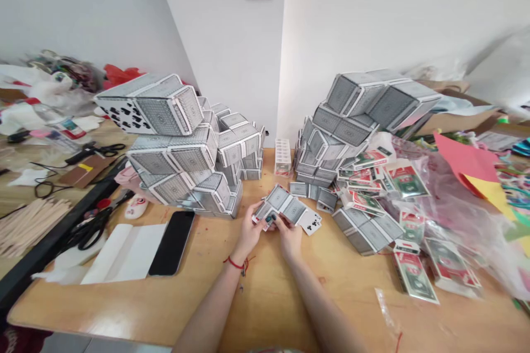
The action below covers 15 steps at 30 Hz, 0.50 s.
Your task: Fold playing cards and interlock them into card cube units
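Note:
Both my hands grip a small piece built of playing cards [285, 199], grey patterned backs outward, above the wooden table. My left hand [249, 231], with a red string bracelet at the wrist, is closed around its left side. My right hand [289, 236] is closed on its near edge, the thumb pressing by the middle. A loose four of clubs [311, 222] lies face up by the piece's right end. Just behind stand small folded card blocks [308, 190]. Stacks of card boxes rise at left [174, 154] and right [343, 127].
At left lie a black phone [171, 242], a folded white paper [124, 253] and black scissors [93, 226]. Red and green card packs [414, 276] and clear plastic wrap [467, 209] crowd the right. A card-box block [366, 229] sits before them. The white wall [223, 38] closes the back.

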Motion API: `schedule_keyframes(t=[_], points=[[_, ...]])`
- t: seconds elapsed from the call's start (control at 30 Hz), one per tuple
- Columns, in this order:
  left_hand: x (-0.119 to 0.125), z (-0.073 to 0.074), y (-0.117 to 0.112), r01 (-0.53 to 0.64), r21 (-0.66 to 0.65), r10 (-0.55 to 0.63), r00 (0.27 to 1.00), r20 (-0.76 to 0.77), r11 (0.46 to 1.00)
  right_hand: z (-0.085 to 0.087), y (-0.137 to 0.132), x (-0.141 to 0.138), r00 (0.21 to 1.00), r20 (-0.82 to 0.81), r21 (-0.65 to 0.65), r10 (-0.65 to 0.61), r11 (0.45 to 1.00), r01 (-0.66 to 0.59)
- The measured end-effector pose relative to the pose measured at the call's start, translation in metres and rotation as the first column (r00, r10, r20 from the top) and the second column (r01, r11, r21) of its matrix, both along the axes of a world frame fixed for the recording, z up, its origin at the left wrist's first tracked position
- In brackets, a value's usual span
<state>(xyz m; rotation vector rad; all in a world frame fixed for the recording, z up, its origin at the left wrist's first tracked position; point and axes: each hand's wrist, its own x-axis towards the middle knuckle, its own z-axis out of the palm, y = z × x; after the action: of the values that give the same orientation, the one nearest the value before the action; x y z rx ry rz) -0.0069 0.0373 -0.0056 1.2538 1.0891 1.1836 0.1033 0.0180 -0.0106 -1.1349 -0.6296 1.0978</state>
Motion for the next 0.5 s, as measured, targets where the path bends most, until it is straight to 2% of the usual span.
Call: schedule_keyframes(t=[0.07,0.13,0.2,0.27,0.37,0.43,0.5], points=[[0.0,0.001,-0.001,-0.015,-0.019,0.016,0.999,0.048,1.0,-0.001,-0.006,0.007,0.983,0.176,0.009,0.057,0.998,-0.059],[0.0,0.003,-0.001,-0.015,-0.057,0.022,0.991,0.135,0.998,-0.004,-0.011,0.016,0.903,0.429,0.036,0.022,0.998,-0.042],[0.002,0.005,-0.001,-0.011,-0.109,0.039,0.966,0.256,0.994,-0.006,-0.015,0.026,0.757,0.652,0.113,-0.043,0.993,-0.041],[0.002,0.006,0.0,-0.013,-0.17,0.075,0.929,0.361,0.985,-0.007,-0.017,0.033,0.577,0.809,0.163,-0.113,0.986,-0.035],[0.002,0.007,0.002,0.012,-0.239,0.098,0.892,0.442,0.971,-0.007,-0.019,0.037,0.312,0.942,0.119,-0.126,0.992,0.039],[0.001,0.007,0.003,0.032,-0.254,0.093,0.881,0.464,0.967,-0.007,-0.02,0.036,0.191,0.979,0.047,-0.071,0.99,0.131],[0.0,0.008,0.003,0.039,-0.255,0.09,0.877,0.473,0.966,-0.007,-0.021,0.035,0.124,0.992,-0.019,-0.007,0.978,0.209]])
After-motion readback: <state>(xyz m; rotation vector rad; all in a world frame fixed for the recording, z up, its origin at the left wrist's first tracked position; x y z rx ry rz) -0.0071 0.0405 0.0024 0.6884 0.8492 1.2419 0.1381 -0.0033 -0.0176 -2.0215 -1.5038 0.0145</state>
